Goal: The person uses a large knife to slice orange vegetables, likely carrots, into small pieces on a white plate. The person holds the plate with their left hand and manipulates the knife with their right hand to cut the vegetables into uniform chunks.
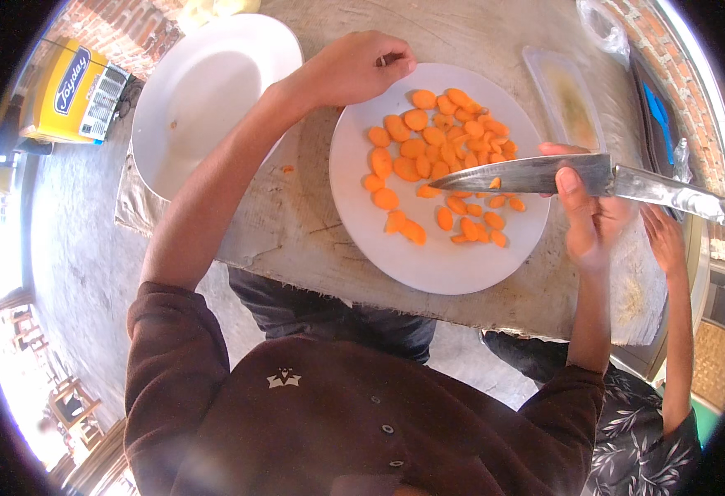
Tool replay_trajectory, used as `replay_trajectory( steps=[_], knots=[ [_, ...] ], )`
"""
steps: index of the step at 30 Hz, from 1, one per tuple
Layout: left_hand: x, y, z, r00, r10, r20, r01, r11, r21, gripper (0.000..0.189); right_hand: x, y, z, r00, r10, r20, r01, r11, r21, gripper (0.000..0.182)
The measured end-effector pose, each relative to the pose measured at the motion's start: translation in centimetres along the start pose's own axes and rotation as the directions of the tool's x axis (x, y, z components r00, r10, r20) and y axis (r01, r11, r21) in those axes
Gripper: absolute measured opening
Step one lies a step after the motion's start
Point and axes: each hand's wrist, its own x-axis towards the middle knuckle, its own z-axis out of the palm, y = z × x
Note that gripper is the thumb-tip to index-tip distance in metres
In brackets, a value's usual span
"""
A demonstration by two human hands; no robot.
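Note:
A white plate [362, 229] in front of me holds many orange carrot slices [412, 147], piled thickest toward its upper right. My right hand [589, 214] grips a kitchen knife [523, 173] by the blade near its metal handle, thumb on top. The blade lies across the plate's right side, tip pointing left over the slices, with a slice stuck to it. At the plate's upper left rim, my left hand [368, 65] has curled fingers; whether something small is between them cannot be told.
A second, mostly bare white plate [151, 118] stands left, under my left forearm. A clear plastic tray [564, 99] lies at the upper right. Another person's hand [665, 239] rests at the right. A yellow box [58, 93] stands far left; a plastic bag [604, 31] lies top right.

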Motion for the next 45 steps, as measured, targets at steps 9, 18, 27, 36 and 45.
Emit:
replay_trajectory(
  steps=[9,18,27,36,45],
  knots=[
    [0.0,0.0,0.1,1.0,-0.029,0.008,0.03,0.999,-0.031,0.031,0.0,-0.1,0.1,0.999,0.005,0.042,-0.003,0.999,-0.044,0.021],
    [-0.1,0.1,-0.1,1.0,-0.017,0.0,0.017,1.0,-0.023,0.029,-0.2,-0.2,-0.3,0.999,0.036,0.038,-0.035,0.999,-0.009,0.023],
    [-0.1,-0.1,0.2,1.0,-0.006,-0.02,0.006,1.0,-0.015,0.028,-0.3,0.7,0.3,0.999,-0.005,0.054,0.002,0.998,0.061,0.024],
    [0.0,-0.2,0.2,1.0,-0.008,-0.014,0.007,1.0,-0.021,0.028,-0.3,0.5,1.0,0.995,0.013,0.102,-0.015,1.0,0.025,0.024],
    [-0.1,0.0,0.1,1.0,-0.011,-0.008,0.011,1.0,-0.009,0.028,-0.3,0.2,0.5,0.989,0.055,0.135,-0.058,0.998,0.015,0.02]
  ],
)
